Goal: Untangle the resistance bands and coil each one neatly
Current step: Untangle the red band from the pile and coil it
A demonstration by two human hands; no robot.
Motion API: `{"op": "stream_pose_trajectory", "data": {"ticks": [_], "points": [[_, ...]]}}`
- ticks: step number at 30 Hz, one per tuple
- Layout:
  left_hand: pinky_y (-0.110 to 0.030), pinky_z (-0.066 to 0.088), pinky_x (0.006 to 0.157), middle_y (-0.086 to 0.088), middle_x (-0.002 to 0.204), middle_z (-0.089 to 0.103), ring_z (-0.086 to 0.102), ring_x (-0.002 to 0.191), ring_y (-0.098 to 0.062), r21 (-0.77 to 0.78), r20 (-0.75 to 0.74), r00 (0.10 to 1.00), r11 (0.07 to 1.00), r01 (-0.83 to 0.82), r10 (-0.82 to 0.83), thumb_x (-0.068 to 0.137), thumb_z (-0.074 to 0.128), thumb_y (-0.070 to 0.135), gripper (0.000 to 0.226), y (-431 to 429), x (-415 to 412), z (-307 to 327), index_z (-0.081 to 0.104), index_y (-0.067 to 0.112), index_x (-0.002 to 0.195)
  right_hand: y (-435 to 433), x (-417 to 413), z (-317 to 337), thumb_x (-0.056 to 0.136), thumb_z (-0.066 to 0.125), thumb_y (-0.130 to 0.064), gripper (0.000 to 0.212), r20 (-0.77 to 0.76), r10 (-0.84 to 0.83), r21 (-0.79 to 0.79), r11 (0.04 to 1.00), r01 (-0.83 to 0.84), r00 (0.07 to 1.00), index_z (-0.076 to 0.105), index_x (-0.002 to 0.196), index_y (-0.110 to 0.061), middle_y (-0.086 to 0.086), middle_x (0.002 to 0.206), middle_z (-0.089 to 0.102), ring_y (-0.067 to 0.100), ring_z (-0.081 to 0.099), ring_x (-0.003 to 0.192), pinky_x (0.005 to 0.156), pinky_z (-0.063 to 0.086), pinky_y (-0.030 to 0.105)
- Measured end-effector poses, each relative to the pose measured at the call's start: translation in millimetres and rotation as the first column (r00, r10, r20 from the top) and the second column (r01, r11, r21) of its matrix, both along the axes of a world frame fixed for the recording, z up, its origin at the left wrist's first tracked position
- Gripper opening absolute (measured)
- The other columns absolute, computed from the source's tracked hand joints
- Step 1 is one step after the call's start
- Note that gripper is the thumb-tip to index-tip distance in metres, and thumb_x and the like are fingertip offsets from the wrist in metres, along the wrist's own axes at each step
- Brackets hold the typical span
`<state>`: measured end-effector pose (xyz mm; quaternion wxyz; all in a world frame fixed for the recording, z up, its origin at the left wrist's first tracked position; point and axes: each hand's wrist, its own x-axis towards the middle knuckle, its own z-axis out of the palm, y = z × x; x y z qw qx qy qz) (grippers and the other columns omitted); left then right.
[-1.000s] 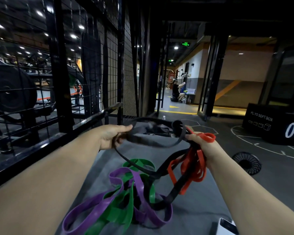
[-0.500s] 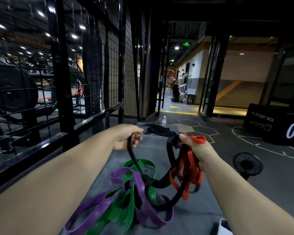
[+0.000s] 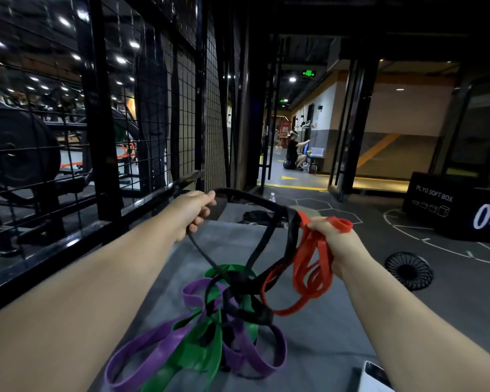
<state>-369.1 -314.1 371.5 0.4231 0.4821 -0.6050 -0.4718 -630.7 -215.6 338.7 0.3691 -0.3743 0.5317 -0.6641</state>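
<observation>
Left hand (image 3: 194,215) grips one end of the black band (image 3: 292,233), fingers curled round it, thumb on top. Right hand (image 3: 333,244) holds the red band (image 3: 296,264) bunched in several hanging loops, one loop poking out over the knuckles, and it pinches the black band's other end too.

Change since half a second ago: I see the hands pulled further apart and the left one raised, so the black band now stretches nearly flat between them instead of sagging in a tight fold. Its lower strands run down from both hands and cross at a knot over the pile.

The purple band (image 3: 142,355) and green band (image 3: 198,352) lie on the grey mat (image 3: 323,335), about where they were, with the black one threaded through them.

My read: the red band looks mostly free, gathered but not neatly coiled. The black band is the one in hand, and the spread shows where it catches. Nothing is coiled yet, so it's early in the task. A hard pull could tighten the crossing, I'd guess.
</observation>
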Motion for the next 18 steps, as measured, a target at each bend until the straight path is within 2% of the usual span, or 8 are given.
{"op": "stream_pose_trajectory", "data": {"ticks": [3,5,7,9,11,14,16,18], "points": [[-0.022,0.026,0.048,0.003,0.069,0.043,0.034,0.055,-0.01,-0.062,0.229,0.973,0.998,0.024,-0.009,0.097,0.047,0.043,0.03,-3.5,4.8,-6.0,0.056,0.017,0.087,0.0,3.3,5.7,0.092,0.056,-0.006,0.013,0.156,-0.001,-0.051,0.999,0.009,0.988,0.06,0.08,-0.008,0.009,0.068,0.059,0.015,0.057,0.046,0.043,0.049,0.023],[-0.024,0.033,0.053,0.002,0.075,0.048,0.042,0.063,-0.011,-0.135,0.428,0.903,0.985,0.106,-0.038,0.091,0.055,0.05,0.032,-6.0,7.1,-10.4,0.056,0.018,0.091,1.7,4.5,11.3,0.093,0.054,-0.008,0.013,0.235,-0.002,-0.08,0.997,0.021,0.972,0.059,0.081,-0.008,0.008,0.067,0.059,0.017,0.058,0.047,0.049,0.053,0.028],[-0.028,0.044,0.067,0.002,0.091,0.056,0.054,0.081,-0.013,-0.171,0.688,0.722,0.952,0.254,-0.069,0.079,0.069,0.054,0.042,-4.6,9.7,-14.7,0.058,0.02,0.101,3.3,1.6,17.3,0.093,0.054,-0.01,0.018,0.284,-0.029,-0.093,0.994,0.058,0.958,0.059,0.076,-0.009,0.009,0.067,0.061,0.023,0.059,0.056,0.064,0.052,0.038],[-0.03,0.049,0.079,0.005,0.101,0.059,0.057,0.092,-0.014,-0.069,0.869,0.477,0.925,0.375,-0.129,0.067,0.081,0.051,0.055,1.3,12.7,-21.9,0.057,0.023,0.108,4.0,-4.5,21.0,0.092,0.054,-0.013,0.017,0.324,-0.044,-0.113,0.99,0.085,0.945,0.059,0.076,-0.011,0.01,0.073,0.063,0.027,0.06,0.066,0.075,0.051,0.044],[-0.028,0.049,0.079,0.009,0.094,0.059,0.058,0.089,-0.013,0.09,0.936,0.275,0.906,0.414,-0.219,0.061,0.086,0.048,0.063,7.1,14.2,-32.2,0.055,0.024,0.111,2.9,-9.8,20.8,0.091,0.054,-0.015,0.013,0.346,-0.035,-0.135,0.987,0.086,0.938,0.06,0.079,-0.014,0.01,0.078,0.063,0.028,0.061,0.076,0.083,0.05,0.05],[-0.027,0.049,0.081,0.013,0.091,0.062,0.058,0.089,-0.011,0.183,0.958,0.133,0.897,0.402,-0.255,0.063,0.086,0.045,0.061,8.8,9.5,-50.5,0.057,0.025,0.112,2.0,-10.4,16.6,0.092,0.053,-0.013,0.013,0.344,-0.011,-0.148,0.987,0.066,0.939,0.058,0.079,-0.015,0.007,0.071,0.062,0.025,0.061,0.065,0.075,0.052,0.043],[-0.027,0.049,0.079,0.013,0.096,0.063,0.057,0.088,-0.011,0.139,0.977,0.094,0.902,0.409,-0.193,0.064,0.084,0.048,0.054,10.2,1.6,-60.2,0.061,0.027,0.109,2.5,-6.1,15.8,0.092,0.052,-0.013,0.014,0.346,-0.004,-0.156,0.986,0.062,0.938,0.058,0.08,-0.015,0.007,0.069,0.061,0.025,0.06,0.063,0.072,0.053,0.043],[-0.027,0.049,0.076,0.014,0.092,0.063,0.058,0.085,-0.011,0.086,0.975,0.149,0.9,0.427,-0.165,0.063,0.082,0.053,0.05,12.6,-7.7,-72.1,0.065,0.03,0.105,2.3,-1.6,15.0,0.093,0.05,-0.014,0.015,0.362,0.02,-0.168,0.985,0.044,0.932,0.057,0.08,-0.016,0.005,0.064,0.057,0.023,0.058,0.057,0.071,0.053,0.043]]}}
